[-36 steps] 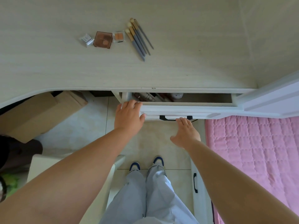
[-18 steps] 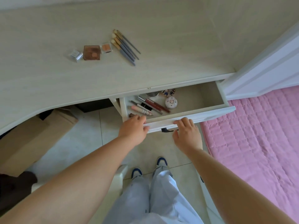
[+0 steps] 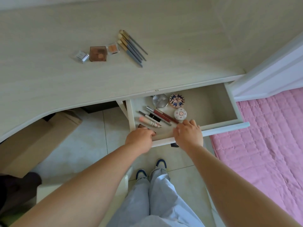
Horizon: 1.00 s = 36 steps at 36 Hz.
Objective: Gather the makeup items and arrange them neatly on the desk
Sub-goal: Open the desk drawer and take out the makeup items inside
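The white drawer (image 3: 229, 122) under the desk (image 3: 49, 89) stands pulled out. Inside lie several lip and eye pencils (image 3: 161, 115), a pink tube (image 3: 147, 120), a clear round compact (image 3: 160, 100), an ornate blue round case (image 3: 177, 100) and a white round case (image 3: 180, 114). My left hand (image 3: 139, 140) sits at the drawer's front left corner, its fingers curled over the rim and hiding their tips. My right hand (image 3: 188, 135) reaches over the front edge with fingers apart, just short of the pencils. On the desk lie several brushes (image 3: 132, 48), a brown palette (image 3: 97, 53), an orange eyeshadow (image 3: 112, 48) and a small clear case (image 3: 81, 55).
A cardboard box (image 3: 41, 133) sits on the tile floor under the desk at the left. A pink quilt (image 3: 262, 136) lies to the right, beside a white panel (image 3: 270, 71). A pale chair edge (image 3: 122, 182) is by my legs.
The drawer has slid from nearly closed to well open. My right hand has left the drawer front and moved in over the contents; my left hand has shifted to the front left corner.
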Tool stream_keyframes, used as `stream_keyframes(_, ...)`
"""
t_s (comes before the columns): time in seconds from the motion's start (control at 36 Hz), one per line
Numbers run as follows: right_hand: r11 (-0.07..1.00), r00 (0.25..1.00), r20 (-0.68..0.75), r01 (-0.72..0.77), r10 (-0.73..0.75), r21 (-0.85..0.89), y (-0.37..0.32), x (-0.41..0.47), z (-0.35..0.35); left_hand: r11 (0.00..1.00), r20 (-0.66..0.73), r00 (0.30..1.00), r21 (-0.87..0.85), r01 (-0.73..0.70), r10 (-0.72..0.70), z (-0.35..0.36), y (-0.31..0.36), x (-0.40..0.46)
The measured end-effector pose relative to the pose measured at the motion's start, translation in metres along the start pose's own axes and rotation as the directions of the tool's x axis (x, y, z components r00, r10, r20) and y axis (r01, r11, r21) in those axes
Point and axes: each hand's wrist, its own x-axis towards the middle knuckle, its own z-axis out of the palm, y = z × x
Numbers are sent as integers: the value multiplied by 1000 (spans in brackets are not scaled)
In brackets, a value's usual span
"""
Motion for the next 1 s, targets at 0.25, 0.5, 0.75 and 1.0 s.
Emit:
stream_keyframes(0.25,995,972,222,-89,76,47,-2,-6,1,1000,23,1000,18,-10,10,17,1,-9)
stream_keyframes(0.5,990,950,284,-138,132,1,3,-19,5,997,110,993,52,-53,47,23,3,-12)
stream_keyframes(0.75,987,986,112,-136,126,83,7,-47,23,989,146,981,60,-137,127,36,-3,-21)
stream_keyframes(1.0,982,984,81,-168,161,88,10,-66,33,987,200,969,42,-155,144,45,-4,-28)
